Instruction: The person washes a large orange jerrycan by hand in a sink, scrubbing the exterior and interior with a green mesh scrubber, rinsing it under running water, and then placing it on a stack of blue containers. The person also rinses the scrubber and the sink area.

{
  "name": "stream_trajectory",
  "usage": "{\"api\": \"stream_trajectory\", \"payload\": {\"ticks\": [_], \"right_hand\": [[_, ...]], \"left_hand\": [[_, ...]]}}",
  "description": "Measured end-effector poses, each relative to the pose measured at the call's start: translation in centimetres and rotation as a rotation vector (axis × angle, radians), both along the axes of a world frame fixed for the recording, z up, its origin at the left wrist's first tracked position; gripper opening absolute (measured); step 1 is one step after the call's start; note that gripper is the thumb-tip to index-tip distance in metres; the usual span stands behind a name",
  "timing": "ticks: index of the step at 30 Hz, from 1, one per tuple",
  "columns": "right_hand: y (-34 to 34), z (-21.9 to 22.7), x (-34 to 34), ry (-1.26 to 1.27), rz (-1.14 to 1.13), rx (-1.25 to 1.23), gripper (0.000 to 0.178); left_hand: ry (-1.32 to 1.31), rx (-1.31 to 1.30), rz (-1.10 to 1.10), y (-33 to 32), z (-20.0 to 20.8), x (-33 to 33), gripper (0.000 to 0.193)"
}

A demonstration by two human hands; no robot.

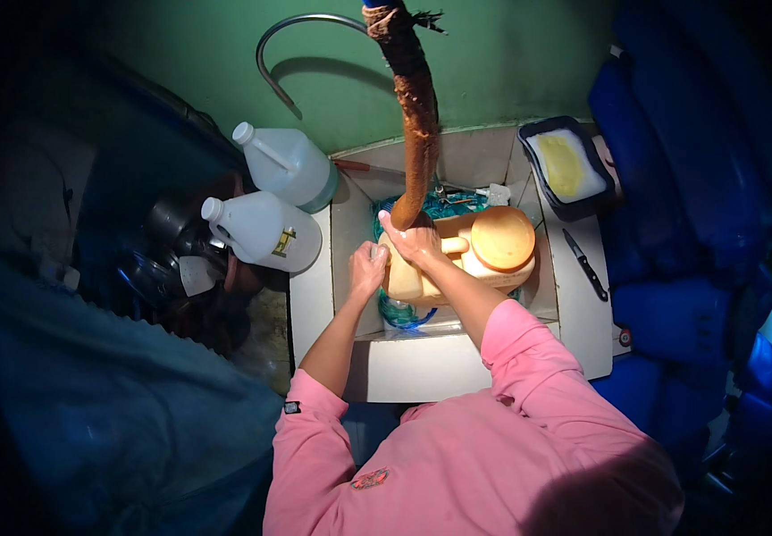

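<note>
A pale yellow plastic jug (404,282) with a molded handle lies in the tiled sink, and a large round lid (503,239) shows at its right side. My left hand (368,266) is closed at the jug's left end, thumb against its edge; the fingertips are hidden. Crossing over the jug, my right hand (416,241) is curled at the lower end of a brown, cloth-like hose (416,143) that hangs from above. The hose end sits between thumb and fingers, and its mouth is hidden. Teal netting (450,207) lies in the sink behind and under the jug.
Two translucent jugs, a rear one (289,168) and a nearer one (265,234), stand left of the sink (343,295). A black-handled knife (586,265) and a dark tub with a yellow sponge (566,166) rest on the right ledge. A curved metal tap (265,54) arches behind.
</note>
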State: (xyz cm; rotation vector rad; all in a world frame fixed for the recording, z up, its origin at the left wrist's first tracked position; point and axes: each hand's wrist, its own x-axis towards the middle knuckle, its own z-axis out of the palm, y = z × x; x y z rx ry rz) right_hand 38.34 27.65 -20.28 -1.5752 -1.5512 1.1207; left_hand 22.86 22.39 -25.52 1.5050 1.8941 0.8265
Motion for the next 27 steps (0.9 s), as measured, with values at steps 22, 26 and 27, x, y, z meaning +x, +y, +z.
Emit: {"api": "stream_trajectory", "payload": {"ticks": [22, 26, 27], "right_hand": [[-0.3, 0.1, -0.2, -0.049, 0.002, 0.019, 0.057], [-0.5, 0.5, -0.1, -0.050, 0.035, -0.026, 0.059], [-0.4, 0.5, -0.1, -0.042, 0.054, -0.048, 0.061]], "left_hand": [[-0.578, -0.150, 0.196, 1.9, -1.9, -4.6, 0.040], [-0.428, -0.244, 0.152, 2.2, -2.2, -6.2, 0.037], [-0.363, -0.273, 0.166, 2.3, -2.1, -6.6, 0.038]]}}
